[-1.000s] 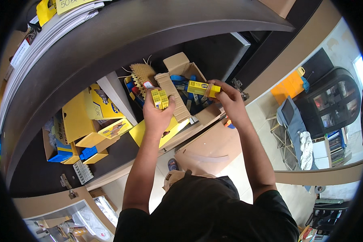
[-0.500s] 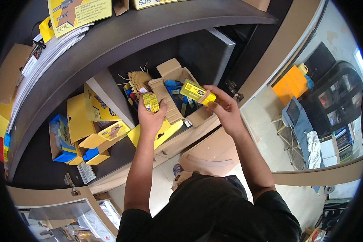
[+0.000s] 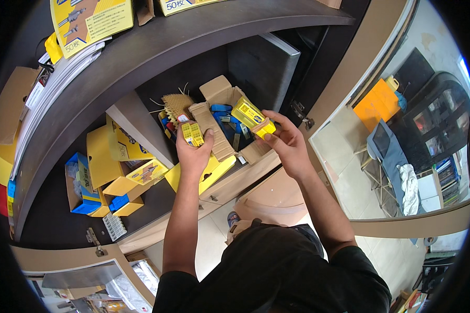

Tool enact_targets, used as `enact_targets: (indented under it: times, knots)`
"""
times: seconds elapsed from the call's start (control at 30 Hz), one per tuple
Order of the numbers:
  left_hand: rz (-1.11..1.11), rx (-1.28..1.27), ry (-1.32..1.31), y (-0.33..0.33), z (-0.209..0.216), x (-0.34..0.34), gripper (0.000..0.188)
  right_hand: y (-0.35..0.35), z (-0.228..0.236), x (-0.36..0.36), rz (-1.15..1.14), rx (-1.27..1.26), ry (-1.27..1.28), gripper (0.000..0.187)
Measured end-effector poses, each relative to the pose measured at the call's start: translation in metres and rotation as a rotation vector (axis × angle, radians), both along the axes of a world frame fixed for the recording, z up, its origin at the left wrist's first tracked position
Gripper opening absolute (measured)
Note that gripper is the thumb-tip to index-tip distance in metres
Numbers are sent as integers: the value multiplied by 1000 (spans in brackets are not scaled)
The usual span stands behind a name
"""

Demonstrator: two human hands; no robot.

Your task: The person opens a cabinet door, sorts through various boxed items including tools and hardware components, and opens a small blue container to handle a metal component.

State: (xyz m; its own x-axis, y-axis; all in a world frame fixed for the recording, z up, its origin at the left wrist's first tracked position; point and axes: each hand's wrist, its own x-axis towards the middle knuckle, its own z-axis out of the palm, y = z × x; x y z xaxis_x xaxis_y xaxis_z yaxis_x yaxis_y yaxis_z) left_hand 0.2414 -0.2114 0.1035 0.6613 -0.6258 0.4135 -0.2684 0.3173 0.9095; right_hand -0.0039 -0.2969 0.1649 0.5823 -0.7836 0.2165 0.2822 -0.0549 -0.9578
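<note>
My left hand (image 3: pixel 192 154) is closed around small yellow packs (image 3: pixel 192 134) with printed labels, lying side by side. In my right hand (image 3: pixel 288 143) a longer yellow box (image 3: pixel 249 116) is pinched between thumb and fingers, tilted with its far end up to the left. Both hands are over the front of an open cardboard carton (image 3: pixel 212 125) in the cabinet. Blue-and-grey small packs (image 3: pixel 234 127) lie loosely inside it. Brown honeycomb packing paper (image 3: pixel 176 104) sticks up to the left of the carton. What the left palm covers is hidden.
A yellow box (image 3: pixel 214 169) lies under my left wrist at the shelf's front. Left of the upright divider (image 3: pixel 141 125) stand opened yellow boxes (image 3: pixel 102 151) and a blue box (image 3: pixel 79 182). A dark flat panel (image 3: pixel 261 70) leans behind the carton. Mirrored cabinet doors stand at both sides.
The yellow box in my right hand has tipped a little more upright. My left hand keeps its hold on the small packs, and the whole view has shifted slightly.
</note>
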Motion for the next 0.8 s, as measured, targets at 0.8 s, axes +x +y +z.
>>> enact_targets:
  times: [0.8]
  knots:
    - [2,10,1,-1,0,0,35,19,4,10,-73,-66,-156,34]
